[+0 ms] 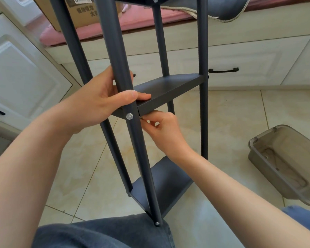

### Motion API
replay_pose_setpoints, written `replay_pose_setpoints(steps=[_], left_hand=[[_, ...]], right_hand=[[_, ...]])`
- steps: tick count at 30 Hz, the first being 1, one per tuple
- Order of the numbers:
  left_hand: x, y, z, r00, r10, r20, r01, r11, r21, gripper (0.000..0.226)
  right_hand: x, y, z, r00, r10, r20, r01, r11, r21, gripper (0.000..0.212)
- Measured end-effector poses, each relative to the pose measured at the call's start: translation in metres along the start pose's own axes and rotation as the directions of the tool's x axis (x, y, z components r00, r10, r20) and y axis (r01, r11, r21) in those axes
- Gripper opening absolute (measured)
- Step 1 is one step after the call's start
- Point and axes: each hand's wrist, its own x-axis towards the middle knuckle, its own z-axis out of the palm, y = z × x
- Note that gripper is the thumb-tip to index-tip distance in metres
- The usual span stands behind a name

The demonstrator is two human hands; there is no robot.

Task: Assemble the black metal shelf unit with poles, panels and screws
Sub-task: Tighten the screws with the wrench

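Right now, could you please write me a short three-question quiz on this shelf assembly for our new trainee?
1. True or false: the left hand grips the front pole with its thumb on top of the middle panel.
2. Where are the right hand fingertips? A) on the grey plastic tray B) under the middle panel's front corner, beside the pole C) on the bottom panel
3. Fill in: a silver ___ head shows on the front pole at the middle panel.

Key: 1 true; 2 B; 3 screw.
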Motion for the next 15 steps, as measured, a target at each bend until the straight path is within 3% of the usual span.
replay_pose_setpoints(steps=[3,6,15], left_hand=[[0.0,0.002,0.004,1.0,0.029,0.003,-0.029,0.999,-0.021,0.058],[0.001,0.001,0.005,0.999,0.055,0.002,-0.054,0.998,-0.032,0.048],[0.003,-0.002,0.002,0.998,0.059,0.018,-0.059,0.998,-0.023,0.053]], right_hand=[[-0.001,-0.001,0.008,0.993,-0.097,-0.07,0.093,0.994,-0.065,0.012],[-0.002,0.0,0.013,0.989,-0.101,-0.109,0.098,0.995,-0.031,0.013],[-0.003,0.005,0.0,1.0,-0.007,-0.017,0.008,0.998,0.059,0.017]])
